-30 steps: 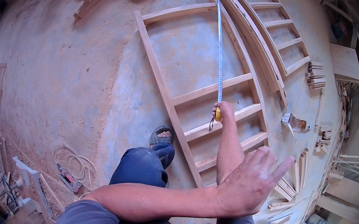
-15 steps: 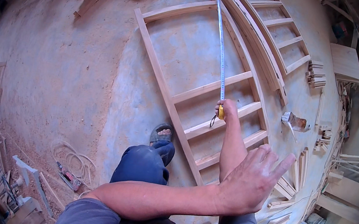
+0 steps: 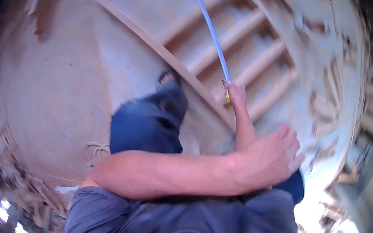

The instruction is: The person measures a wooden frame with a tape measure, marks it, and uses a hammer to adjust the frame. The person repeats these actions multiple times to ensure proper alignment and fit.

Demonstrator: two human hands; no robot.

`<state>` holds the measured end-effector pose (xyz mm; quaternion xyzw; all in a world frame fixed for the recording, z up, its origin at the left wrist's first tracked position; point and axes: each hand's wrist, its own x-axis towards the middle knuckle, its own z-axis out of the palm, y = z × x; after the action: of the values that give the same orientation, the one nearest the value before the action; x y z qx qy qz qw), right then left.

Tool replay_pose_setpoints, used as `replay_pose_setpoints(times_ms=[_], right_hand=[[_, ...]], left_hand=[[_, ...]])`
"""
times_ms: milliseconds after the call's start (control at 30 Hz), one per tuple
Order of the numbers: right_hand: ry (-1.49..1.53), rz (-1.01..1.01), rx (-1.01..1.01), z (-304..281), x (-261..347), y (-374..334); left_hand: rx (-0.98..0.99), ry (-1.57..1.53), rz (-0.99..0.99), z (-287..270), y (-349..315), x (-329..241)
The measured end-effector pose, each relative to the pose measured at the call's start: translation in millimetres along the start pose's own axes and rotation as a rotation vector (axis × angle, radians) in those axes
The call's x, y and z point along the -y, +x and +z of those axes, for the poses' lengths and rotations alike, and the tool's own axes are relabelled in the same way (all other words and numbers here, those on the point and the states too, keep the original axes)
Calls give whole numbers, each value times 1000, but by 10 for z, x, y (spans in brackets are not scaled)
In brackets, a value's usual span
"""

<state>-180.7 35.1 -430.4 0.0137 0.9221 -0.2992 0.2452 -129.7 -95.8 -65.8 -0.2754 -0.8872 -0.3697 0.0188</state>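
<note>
In my right hand (image 3: 236, 95) is a yellow tape measure (image 3: 228, 98), gripped over the near rungs of a ladder-like wooden frame (image 3: 170, 58). Its pale blade (image 3: 211, 29) is pulled out and runs away across the rungs past the top of the view. My left arm crosses over my right one. Blurred by motion, my left hand (image 3: 276, 152) hangs by my right knee, its fingers loosely bent and apart, with nothing seen in it.
My sandalled foot (image 3: 169, 78) stands beside the frame's long side rail. Wood pieces (image 3: 326, 106) lie on the floor to the right, and scrap wood (image 3: 31, 185) is heaped at the lower left. A pale cord (image 3: 96, 151) lies near my left elbow.
The view has tilted and turned, so the wooden frame sits higher and its far end is out of sight. My right hand still grips the tape measure. The left hand's fingers are more bent.
</note>
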Motion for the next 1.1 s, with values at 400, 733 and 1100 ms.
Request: replay_pose_setpoints(times_ms=[400,733,1100], right_hand=[[135,708,95,-234,-1986,-2342],[154,841,76,-332,-2020,-2250],[219,842,143,-306,-2139,-2162]], left_hand=[[762,110,512,773,-401,-823],[825,176,555,1399,-319,-721],[888,113,570,1678,-306,-799]])
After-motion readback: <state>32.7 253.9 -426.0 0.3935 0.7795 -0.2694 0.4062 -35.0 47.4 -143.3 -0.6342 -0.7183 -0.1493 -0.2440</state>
